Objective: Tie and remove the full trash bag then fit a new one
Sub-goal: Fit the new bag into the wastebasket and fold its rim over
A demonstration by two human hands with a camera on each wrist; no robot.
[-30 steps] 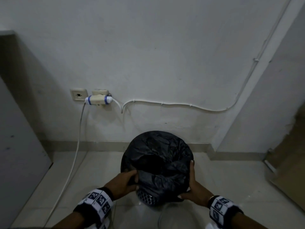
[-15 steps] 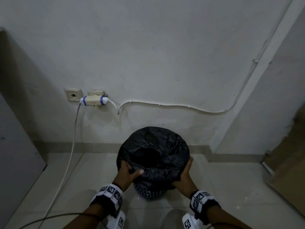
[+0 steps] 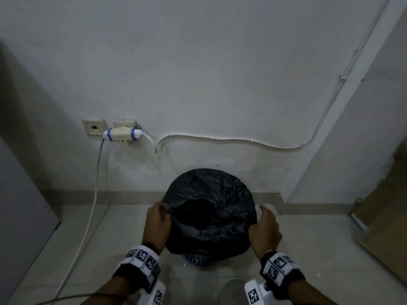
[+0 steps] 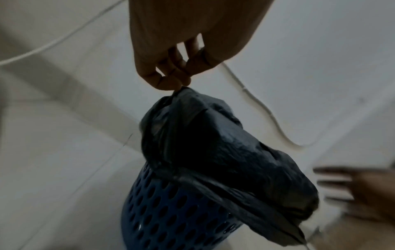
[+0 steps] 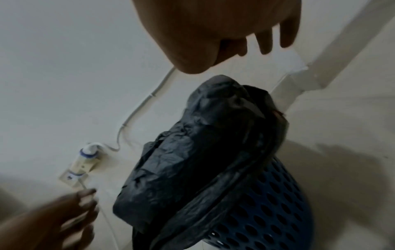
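A round blue plastic bin (image 3: 196,259), its wall perforated with rows of oval holes, stands on the pale glossy floor tiles (image 3: 308,249) close to a white plastered wall (image 3: 198,73), lined with a black trash bag (image 3: 211,208) of thin, crinkled film folded down over the rim. The person's left hand (image 3: 157,223) has its grip closed on the bag, thumb and fingertips (image 4: 171,81) pinching a gathered peak of the plastic at the bin's left edge and drawing it up into a taut crease. The right hand (image 3: 265,227) is at the bag's right side with a released grip, fingers (image 5: 267,42) loosely spread just beside the plastic and holding nothing; whether the palm touches the bag cannot be told. Both wrists wear dark bands carrying white squares printed with black patterns (image 3: 141,260). On the wall above and left of the bin sits a cream socket plate (image 3: 94,128) beside a white plug adapter (image 3: 122,134) ringed in blue, from which a thin white cable (image 3: 231,140) runs clipped along the wall.
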